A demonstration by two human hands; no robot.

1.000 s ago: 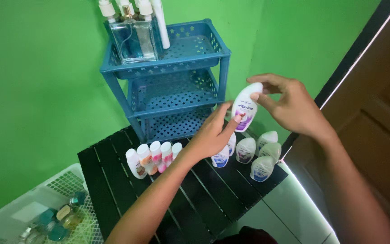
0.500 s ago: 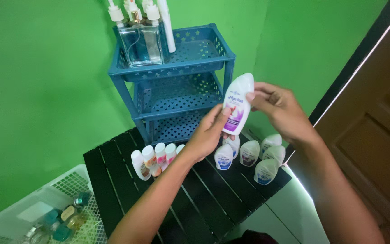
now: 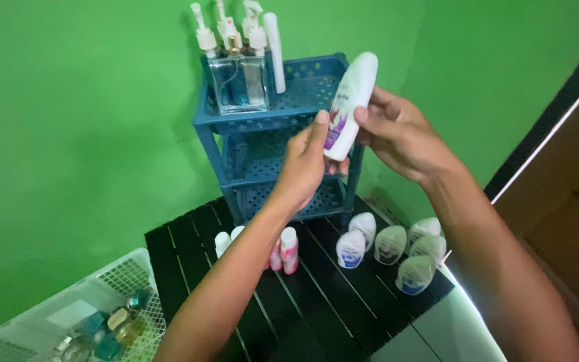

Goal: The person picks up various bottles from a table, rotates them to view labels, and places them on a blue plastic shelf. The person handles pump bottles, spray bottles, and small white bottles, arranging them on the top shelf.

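I've lifted the white bottle (image 3: 348, 107) up to the blue rack (image 3: 283, 110), both my left hand (image 3: 306, 164) and right hand (image 3: 403, 137) still gripping it.

Open slats at the near desk (image 3: 316, 315) front; farther back, blocked by small bottles (image 3: 397, 251), pink tubes (image 3: 288, 249) and the blue rack (image 3: 283, 134) behind.

A single head-worn camera looks down and forward from close above the grip, where both hands meet on a white bottle (image 3: 350, 104). Behind the grip stands a blue rack (image 3: 283, 127); below it lies a black slatted table (image 3: 316, 308).
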